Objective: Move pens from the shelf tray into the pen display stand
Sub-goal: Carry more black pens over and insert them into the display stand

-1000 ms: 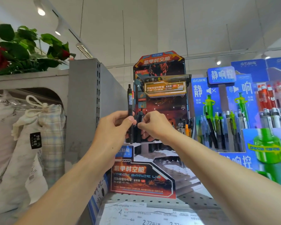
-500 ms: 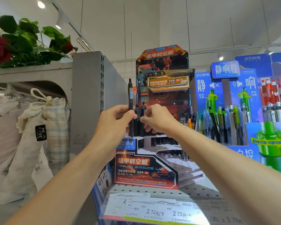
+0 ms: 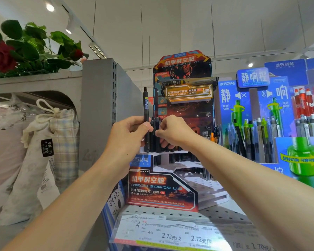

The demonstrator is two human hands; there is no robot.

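Holding a slim black plastic click pen (image 3: 146,113) upright, my left hand (image 3: 129,136) has its grip closed round the lower half of the barrel, thumb pressed across the front, so the long axis runs straight up and down with the clicker end well above the fingers and the tip just below them. That tip points at the back-left corner of the top tier of the red-and-black printed cardboard pen display stand (image 3: 163,191), right under the grip, so I judge the coming move to be a short straight drop into a hole there; which hole I cannot tell.

My right hand (image 3: 172,132) sits just beside the left, fingers curled and pinching the tops of the black pens already standing in that tier (image 3: 157,124), apparently steadying them. The left hand is the one carrying the pen, and the nearer to the free corner.

The stand rests on a grey perforated metal shelf (image 3: 221,216) with a price strip (image 3: 170,234) along its front edge. To the right of the grip stands a blue pen display (image 3: 252,109); to the left, a grey upright shelf panel (image 3: 98,113). No shelf tray shows.
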